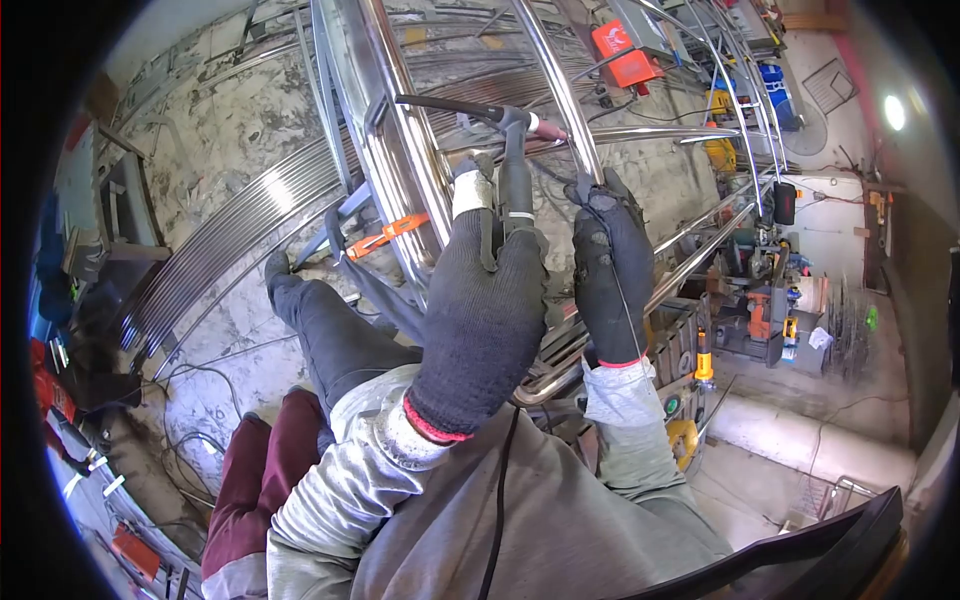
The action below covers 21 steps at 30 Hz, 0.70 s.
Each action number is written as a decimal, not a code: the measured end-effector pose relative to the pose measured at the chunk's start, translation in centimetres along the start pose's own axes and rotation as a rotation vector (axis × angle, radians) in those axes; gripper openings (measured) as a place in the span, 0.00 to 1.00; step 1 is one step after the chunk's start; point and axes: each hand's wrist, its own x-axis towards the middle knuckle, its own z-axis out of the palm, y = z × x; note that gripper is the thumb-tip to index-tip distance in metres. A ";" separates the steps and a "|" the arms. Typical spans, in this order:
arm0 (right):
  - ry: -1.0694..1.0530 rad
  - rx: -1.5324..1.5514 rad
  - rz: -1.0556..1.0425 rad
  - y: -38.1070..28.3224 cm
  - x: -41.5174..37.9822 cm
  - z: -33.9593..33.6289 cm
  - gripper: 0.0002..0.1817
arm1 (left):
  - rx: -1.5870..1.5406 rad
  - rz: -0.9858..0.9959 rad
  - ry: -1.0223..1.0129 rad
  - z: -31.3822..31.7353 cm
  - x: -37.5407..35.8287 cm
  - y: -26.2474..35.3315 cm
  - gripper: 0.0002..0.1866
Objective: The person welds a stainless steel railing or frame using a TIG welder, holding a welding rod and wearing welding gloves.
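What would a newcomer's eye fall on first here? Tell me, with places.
Probably the two dark-gloved hands at the centre: the left hand grips a pink-tipped torch, the right hand is at a shiny tube. Next, the orange tool left of them and the red box near the top.

Wore dark grey gloves (482, 320) edged in red, and light grey sleeves (345, 495); showed black and dull pink on the torch (515, 165), silver on the pipes (556, 75), bright orange on the clamp (385, 237), maroon on the trousers (285, 455), blotchy grey on the floor (215, 120).
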 end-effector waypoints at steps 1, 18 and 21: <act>0.009 -0.025 0.019 -0.1 0.0 0.0 0.15 | 0.340 0.237 -0.011 -0.1 0.0 -0.4 0.13; 0.012 -0.293 -0.301 1.7 0.6 -0.1 0.12 | 0.203 0.283 0.134 0.9 0.8 0.4 0.05; 0.078 0.182 0.041 0.1 0.8 0.4 0.13 | -0.044 0.108 0.069 0.7 0.8 0.3 0.10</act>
